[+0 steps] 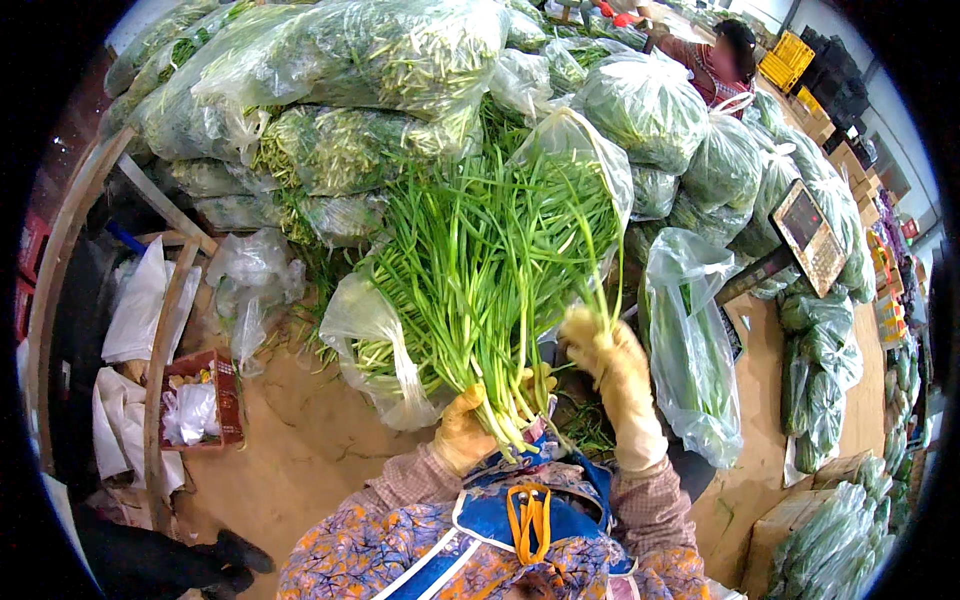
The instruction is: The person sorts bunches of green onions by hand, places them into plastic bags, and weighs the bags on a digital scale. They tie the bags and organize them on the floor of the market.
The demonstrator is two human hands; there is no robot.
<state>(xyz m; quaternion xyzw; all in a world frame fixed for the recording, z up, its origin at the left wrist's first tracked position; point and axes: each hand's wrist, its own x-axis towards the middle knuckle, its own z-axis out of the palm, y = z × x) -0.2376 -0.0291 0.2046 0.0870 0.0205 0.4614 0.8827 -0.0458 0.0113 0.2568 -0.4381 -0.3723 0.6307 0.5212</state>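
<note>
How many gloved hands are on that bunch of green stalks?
2: the left hand grips the bunch at its base; the right hand touches stalks at its right side.

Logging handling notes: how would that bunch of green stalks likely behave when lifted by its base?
The stalks probably flop: they fan outward above the left hand. Likely light, since one gloved hand grips the base. Loose stems may slip out; the right hand touches a few.

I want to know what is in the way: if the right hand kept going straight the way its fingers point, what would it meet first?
Most likely the long green stalks fanning above the bunch: the right hand already touches them. Beyond lie the bagged greens, though depth is unclear.
</note>
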